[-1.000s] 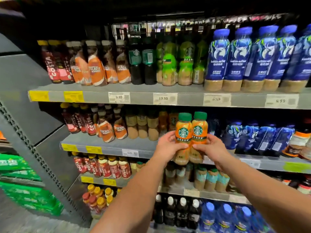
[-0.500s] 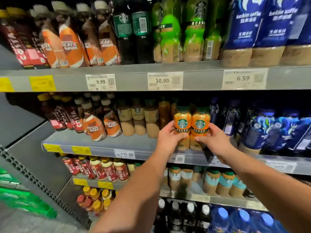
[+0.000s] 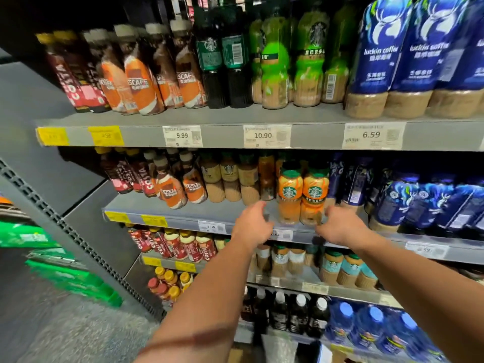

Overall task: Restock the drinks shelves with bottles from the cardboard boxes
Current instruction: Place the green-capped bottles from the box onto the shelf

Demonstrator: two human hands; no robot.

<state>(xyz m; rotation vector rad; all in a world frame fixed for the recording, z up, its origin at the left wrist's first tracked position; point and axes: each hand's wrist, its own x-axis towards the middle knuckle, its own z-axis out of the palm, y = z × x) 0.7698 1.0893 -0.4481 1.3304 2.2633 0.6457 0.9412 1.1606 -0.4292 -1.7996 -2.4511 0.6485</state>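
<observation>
Left arm [image 3: 209,297]: bare, entering at 6 o'clock, extended toward 1 o'clock.
Left hand [image 3: 252,226]: back up, wrist straight, fingers loosely curled, holding nothing.
Right arm [image 3: 419,279]: bare, entering at 4 o'clock, extended toward 10 o'clock.
Right hand [image 3: 340,227]: back up, level with the left and set apart at its 3 o'clock; fingers bent toward 9 o'clock, tips blurred, possibly touching something, grip not resolvable.

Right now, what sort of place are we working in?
Most likely a supermarket drinks aisle: tiered grey shelves packed with bottled coffee drinks, printed price tags (9.99, 10.90) along their edges.
</observation>
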